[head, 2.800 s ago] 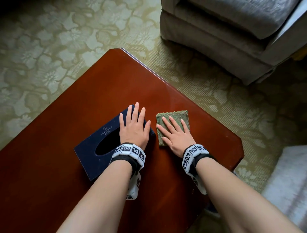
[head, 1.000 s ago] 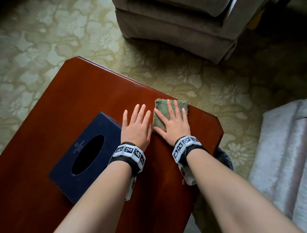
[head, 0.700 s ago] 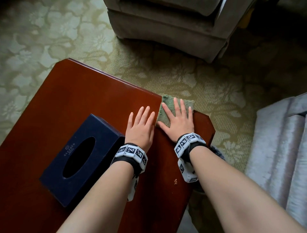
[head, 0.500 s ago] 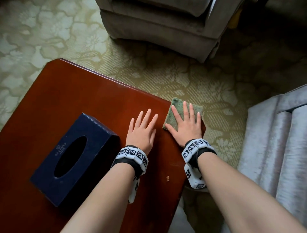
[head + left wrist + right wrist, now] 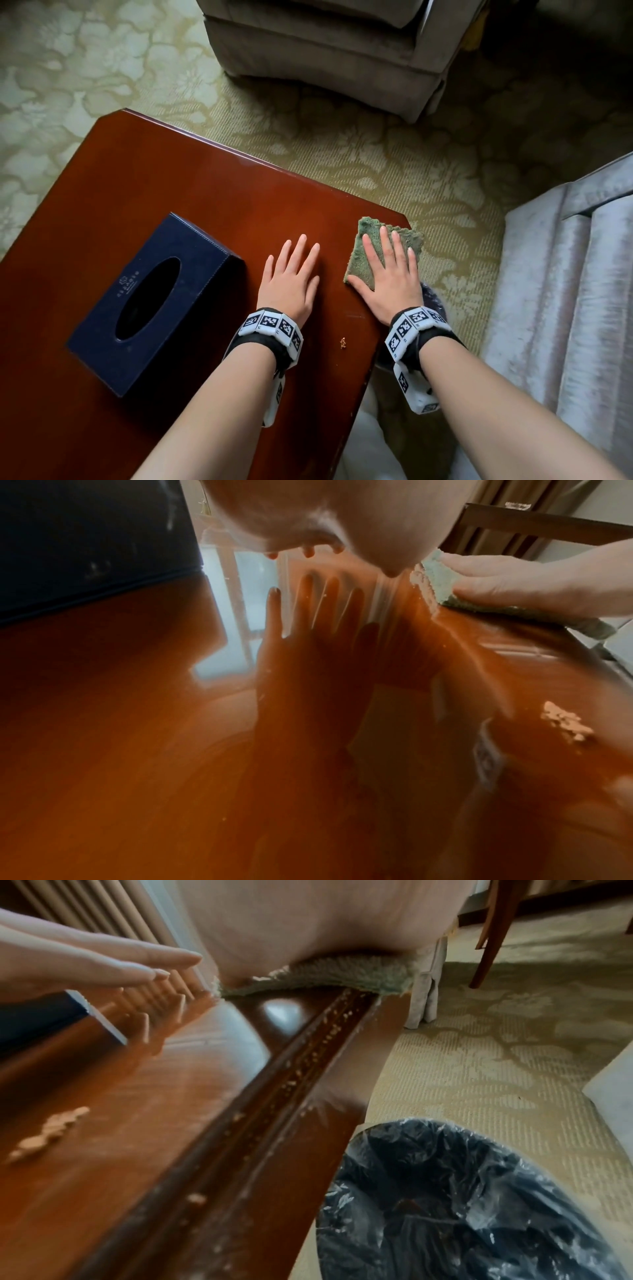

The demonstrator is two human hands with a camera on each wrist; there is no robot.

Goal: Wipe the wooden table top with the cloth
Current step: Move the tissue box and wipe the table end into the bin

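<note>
The right hand (image 5: 388, 277) presses flat, fingers (image 5: 386, 240) straight, on the folded green terry cloth (image 5: 371, 236) at the glossy reddish wooden table (image 5: 191, 192) corner (left hand (image 5: 289, 277) flat beside it, holding nothing); unwiped top lies leftward.

A navy tissue box (image 5: 156, 299) sits at nine o'clock, its oval slot up, with a small crumb (image 5: 343, 343) near centre. A grey armchair (image 5: 329, 51) stands at twelve o'clock on floral carpet (image 5: 376, 161); a plastic-lined waste bin (image 5: 479, 1204) lies at four o'clock.
</note>
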